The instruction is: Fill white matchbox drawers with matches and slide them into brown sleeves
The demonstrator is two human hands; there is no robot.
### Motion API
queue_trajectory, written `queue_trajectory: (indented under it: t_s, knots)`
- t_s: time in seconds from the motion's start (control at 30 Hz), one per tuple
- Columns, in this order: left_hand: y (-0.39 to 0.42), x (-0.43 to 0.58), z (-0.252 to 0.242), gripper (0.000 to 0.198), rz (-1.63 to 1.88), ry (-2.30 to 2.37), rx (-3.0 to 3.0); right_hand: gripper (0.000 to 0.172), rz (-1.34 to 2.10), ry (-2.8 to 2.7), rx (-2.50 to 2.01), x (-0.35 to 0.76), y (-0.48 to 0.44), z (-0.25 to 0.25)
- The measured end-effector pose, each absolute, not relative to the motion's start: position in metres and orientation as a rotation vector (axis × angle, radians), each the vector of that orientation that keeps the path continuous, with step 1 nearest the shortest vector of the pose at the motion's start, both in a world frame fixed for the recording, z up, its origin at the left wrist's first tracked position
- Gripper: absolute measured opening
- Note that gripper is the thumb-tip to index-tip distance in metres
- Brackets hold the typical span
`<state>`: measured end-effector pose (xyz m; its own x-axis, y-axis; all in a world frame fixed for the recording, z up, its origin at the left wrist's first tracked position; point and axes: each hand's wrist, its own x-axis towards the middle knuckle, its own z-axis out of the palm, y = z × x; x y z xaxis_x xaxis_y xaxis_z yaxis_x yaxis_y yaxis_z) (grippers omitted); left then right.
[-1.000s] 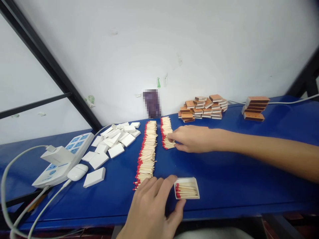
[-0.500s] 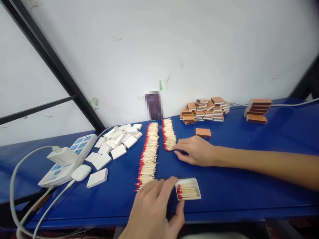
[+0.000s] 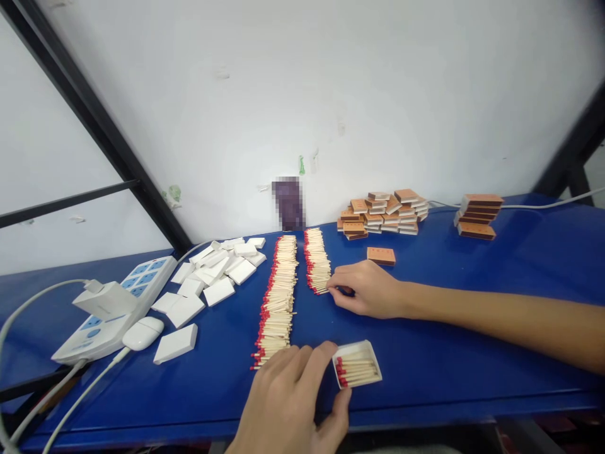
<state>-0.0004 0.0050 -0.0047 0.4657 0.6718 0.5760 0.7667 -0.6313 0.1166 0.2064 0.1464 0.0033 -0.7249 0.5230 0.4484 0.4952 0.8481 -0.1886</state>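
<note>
Apparently filling step: left hand (image 3: 292, 398) grasps part-filled tray (image 3: 357, 349) at near side of surface (image 3: 449, 373). Right hand (image 3: 371, 291) bunched at near end of right match row (image 3: 317, 260); cannot tell if any caught. Next move seemingly calls for tidy pinch.

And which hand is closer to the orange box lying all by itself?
Right. The right hand lies just this side of the orange box, beside the shorter row of matches; the left hand is farther away, at the white tray.
</note>
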Motion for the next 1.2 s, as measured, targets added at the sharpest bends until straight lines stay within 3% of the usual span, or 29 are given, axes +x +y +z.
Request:
queue_trajectory:
  t_s: [1.2]
  knots:
    - [0.005,-0.001,-0.004,0.033,-0.857,-1.261,-2.56,0.025,0.228,-2.616,-0.618,0.206,0.145,0.013]
